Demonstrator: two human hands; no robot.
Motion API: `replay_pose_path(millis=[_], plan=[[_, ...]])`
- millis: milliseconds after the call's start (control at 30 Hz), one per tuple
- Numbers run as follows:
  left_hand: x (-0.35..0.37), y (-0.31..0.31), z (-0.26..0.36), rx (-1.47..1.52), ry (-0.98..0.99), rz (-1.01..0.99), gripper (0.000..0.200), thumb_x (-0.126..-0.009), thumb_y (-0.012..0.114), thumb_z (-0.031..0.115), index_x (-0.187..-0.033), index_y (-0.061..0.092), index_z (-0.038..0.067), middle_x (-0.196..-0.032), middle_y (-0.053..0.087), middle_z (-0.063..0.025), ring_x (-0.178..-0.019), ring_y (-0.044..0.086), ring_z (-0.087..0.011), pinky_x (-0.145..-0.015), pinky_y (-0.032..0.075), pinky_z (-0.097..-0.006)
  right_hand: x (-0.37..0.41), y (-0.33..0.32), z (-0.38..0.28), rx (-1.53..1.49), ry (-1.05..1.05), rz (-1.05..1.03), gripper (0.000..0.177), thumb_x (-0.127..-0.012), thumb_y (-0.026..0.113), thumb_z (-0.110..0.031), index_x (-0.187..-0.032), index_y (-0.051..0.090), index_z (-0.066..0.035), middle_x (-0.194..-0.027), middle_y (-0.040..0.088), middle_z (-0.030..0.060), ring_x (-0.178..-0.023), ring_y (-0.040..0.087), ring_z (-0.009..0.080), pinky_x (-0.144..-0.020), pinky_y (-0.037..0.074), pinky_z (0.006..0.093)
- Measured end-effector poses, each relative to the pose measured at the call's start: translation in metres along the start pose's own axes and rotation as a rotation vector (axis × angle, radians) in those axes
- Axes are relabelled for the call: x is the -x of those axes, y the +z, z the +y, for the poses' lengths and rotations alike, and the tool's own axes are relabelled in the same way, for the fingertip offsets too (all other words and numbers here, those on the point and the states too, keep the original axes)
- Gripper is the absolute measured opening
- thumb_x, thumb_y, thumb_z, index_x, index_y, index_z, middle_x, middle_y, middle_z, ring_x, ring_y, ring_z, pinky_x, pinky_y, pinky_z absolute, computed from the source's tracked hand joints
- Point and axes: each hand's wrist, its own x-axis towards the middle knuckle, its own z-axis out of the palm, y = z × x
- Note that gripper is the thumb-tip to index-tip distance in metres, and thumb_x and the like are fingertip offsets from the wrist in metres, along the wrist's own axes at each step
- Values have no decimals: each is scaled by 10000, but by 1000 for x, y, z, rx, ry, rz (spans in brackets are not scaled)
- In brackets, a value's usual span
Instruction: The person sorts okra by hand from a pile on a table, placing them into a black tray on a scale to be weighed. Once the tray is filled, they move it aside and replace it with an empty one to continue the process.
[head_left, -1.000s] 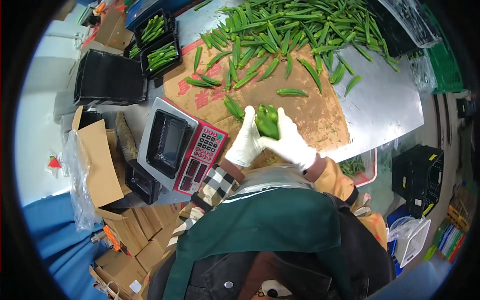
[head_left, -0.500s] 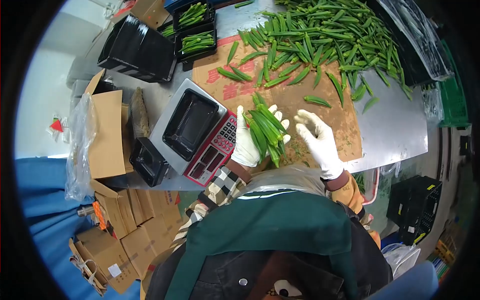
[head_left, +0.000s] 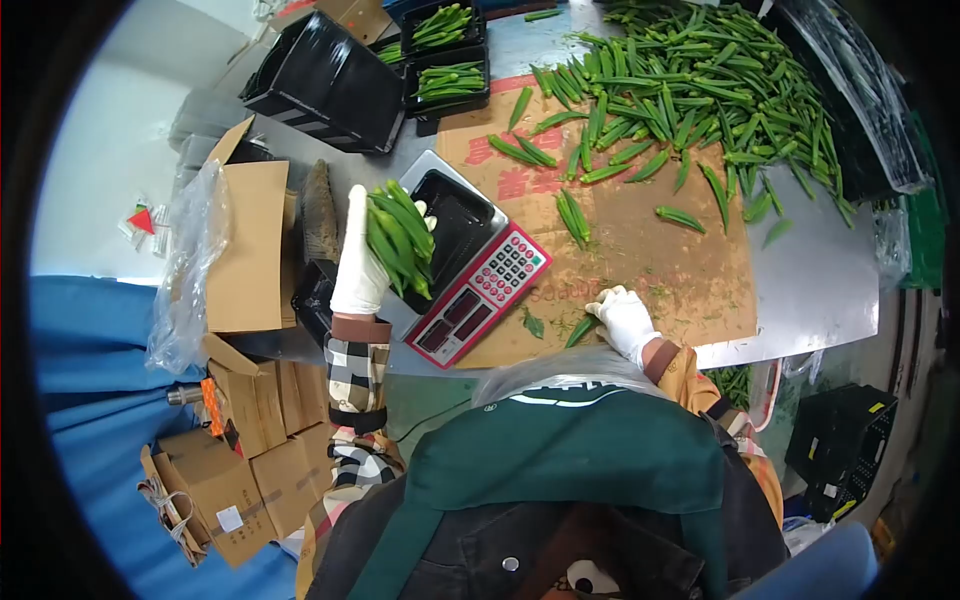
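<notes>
My left hand (head_left: 362,258), in a white glove, holds a bunch of okra (head_left: 400,238) over the left part of the scale (head_left: 480,290). A black tray (head_left: 455,215) lies on the scale, partly behind the bunch. My right hand (head_left: 625,322), gloved too, is low over the cardboard sheet (head_left: 640,265), its fingers curled at the end of a single okra pod (head_left: 579,331). Two pods (head_left: 573,218) lie together on the cardboard, right of the scale.
A large pile of okra (head_left: 700,90) covers the table's far side. Filled black trays (head_left: 450,82) stand behind the scale, beside a stack of black trays (head_left: 335,90). An open cardboard box (head_left: 250,245) is at the left. Black crates (head_left: 838,440) stand at the right.
My left hand has carried the okra bunch left to the scale. My right hand has moved down toward the near edge, to a loose pod. Two pods now lie where the bunch was held.
</notes>
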Motion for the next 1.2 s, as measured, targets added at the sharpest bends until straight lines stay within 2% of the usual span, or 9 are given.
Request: replay_pose_path(millis=[133,233,333,433,500,567,900,1033,1200], plan=[[-1,-24,-17,-276,42,133,653,-1023,550,522,-1467,489,47,-1441,551,-133,-1315,516,-212,-1116,370,-335,0,8,7,30,34,61,288,-714,793,-201,-977,708,-116,-929,632,98,-957,587,310,-820,469,440],[10,-5,-30,-779,533,247,539,-1056,546,356,-1462,489,6,-1454,543,-150,-1333,511,-216,-1130,368,-335,9,-1,8,-193,107,150,268,-728,803,-191,-950,689,-93,-885,641,125,-907,608,338,-801,485,446],[37,48,-49,-747,622,192,369,-1028,597,205,-1330,598,-8,-1310,637,-146,-1242,586,-225,-1089,431,-346,18,-24,2,-547,228,154,259,-790,796,-150,-998,679,-49,-884,670,113,-888,645,277,-813,517,415],[61,82,-90,-926,338,-179,436,-953,693,264,-1314,624,31,-1347,625,-157,-1289,571,-249,-1111,416,-366,20,-53,-19,-1121,325,3,191,-844,759,-86,-1010,684,-28,-896,671,59,-843,635,171,-801,527,327],[63,81,-136,-1274,541,-426,585,-964,643,421,-1394,552,35,-1342,619,-174,-1243,592,-301,-1066,445,-379,18,-62,-27,-1197,260,-55,138,-884,727,-63,-1008,689,-14,-892,645,13,-839,603,105,-795,515,270],[60,82,-146,-1336,13,-647,540,-960,660,355,-1400,556,61,-1173,689,-197,-1101,663,-329,-948,512,-394,18,-65,-32,-1225,234,-56,139,-888,725,-75,-1006,690,-11,-882,640,11,-845,603,109,-791,513,272],[35,33,-54,-731,672,293,299,-952,683,79,-1248,686,41,-1197,699,-128,-1096,658,-194,-976,504,-313,22,-54,-16,-1342,370,182,252,-959,675,-69,-1196,671,17,-1005,699,-1,-892,603,64,-814,500,232],[20,-3,-44,-1258,758,272,288,-982,657,184,-1230,700,44,-1149,718,-125,-1082,664,-239,-971,492,-344,21,-51,-20,-1365,365,136,260,-957,674,-63,-1205,667,15,-1028,704,17,-933,614,75,-849,500,240],[19,-27,-54,-1017,755,440,276,-985,667,208,-1219,713,71,-1143,722,-116,-1057,672,-220,-966,496,-336,26,-50,-18,-1379,425,113,260,-959,666,-57,-1208,660,17,-1046,702,33,-950,620,89,-872,503,251]])
